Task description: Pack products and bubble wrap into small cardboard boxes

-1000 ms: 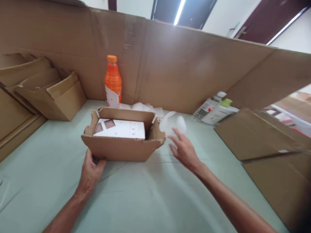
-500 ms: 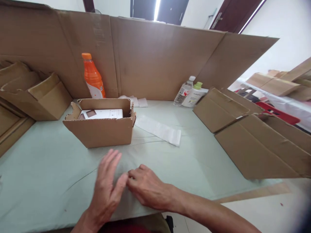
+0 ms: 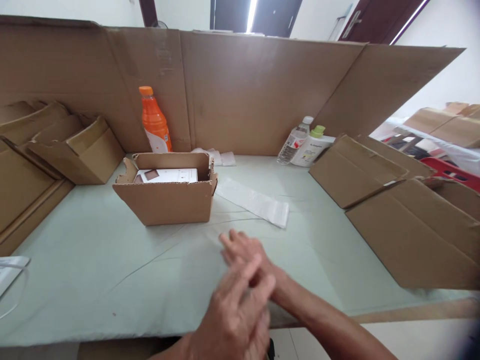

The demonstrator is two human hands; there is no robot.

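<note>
My left hand point(image 3: 234, 307) is at the table's front edge, fingers stretched and apart, crossing in front of my right wrist. It appears to touch or nearly touch that wrist. My right hand point(image 3: 245, 250) hovers just beyond it over the cloth, its fingers loosely extended, partly hidden and slightly blurred. Nothing shows in either hand. Beyond them and to the left stands an open cardboard box point(image 3: 178, 205) holding a flat white box point(image 3: 172, 175) with brown squares printed on it. A white strip of wrapping material point(image 3: 258, 202) lies on the cloth to the box's right.
An orange bottle point(image 3: 154, 122), a clear water bottle point(image 3: 294, 142) and a white bottle with a green cap point(image 3: 311, 149) stand against the cardboard wall point(image 3: 270, 95). Cardboard boxes line the left point(image 3: 88, 155) and right point(image 3: 416, 230). A white device with a cable point(image 3: 11, 270) lies front left.
My left hand has moved right, across my right wrist. My right hand has shifted right and forward, its curled fingers loosening. The view has turned slightly left.
</note>
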